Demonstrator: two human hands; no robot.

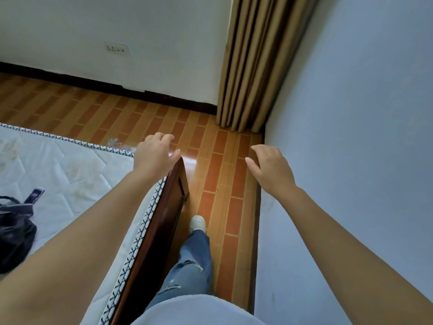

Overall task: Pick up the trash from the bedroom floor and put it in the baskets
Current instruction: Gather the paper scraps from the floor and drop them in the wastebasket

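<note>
In the centre of the frame we record 2 bare hands held out over the floor, palms down. The left hand (154,156) hangs above the corner of the dark brown wooden bed frame (173,198), fingers loosely curled and spread, holding nothing; we cannot tell whether it touches the wood. The right hand (271,170) is likewise open with relaxed fingers, empty, near the pale blue wall (351,137) at right. At lower left, a black plastic bag (14,233) lies on the white quilted mattress (70,165). A small, blurred, crumpled whitish scrap (114,143) lies on the orange-brown wood-patterned floor (225,179) just beyond the mattress edge, left of the left hand. Beige pleated curtains (253,66) hang at upper right. No basket shows in this view.
</note>
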